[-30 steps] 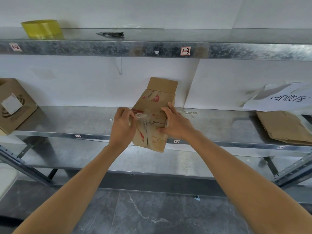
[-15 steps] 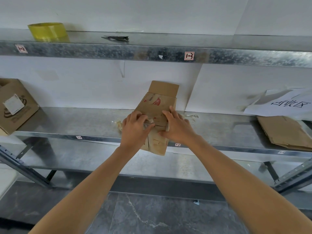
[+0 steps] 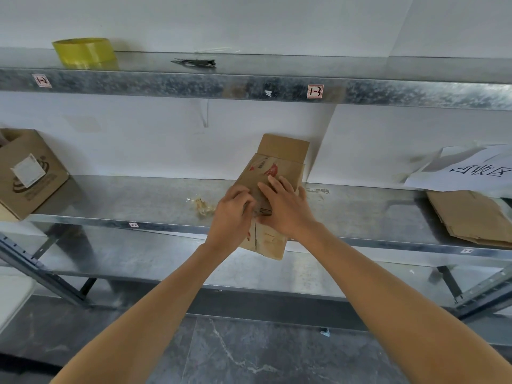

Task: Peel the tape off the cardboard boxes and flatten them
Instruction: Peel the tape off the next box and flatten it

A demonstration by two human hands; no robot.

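Note:
A small brown cardboard box point(image 3: 278, 162) with red print leans tilted over the front edge of the middle shelf point(image 3: 124, 200), its top flap open toward the wall. My right hand point(image 3: 286, 207) holds the box, fingers laid across its front and thumb round its right edge. My left hand point(image 3: 231, 213) is against the box's left side, fingers curled and pinching tape point(image 3: 260, 211) at the middle seam. A crumpled scrap of peeled tape point(image 3: 204, 207) lies on the shelf just left of my left hand.
Another cardboard box point(image 3: 30, 173) stands at the shelf's left end. Flattened cardboard point(image 3: 468, 217) lies at the right under a white printed sheet point(image 3: 465, 173). On the top shelf are a yellow tape roll point(image 3: 86, 52) and dark scissors point(image 3: 195, 62). A lower shelf and grey floor are below.
My left hand pulled a strip off the box, left it crumpled on the shelf, and came back to the box's seam. Both hands moved closer together on the box.

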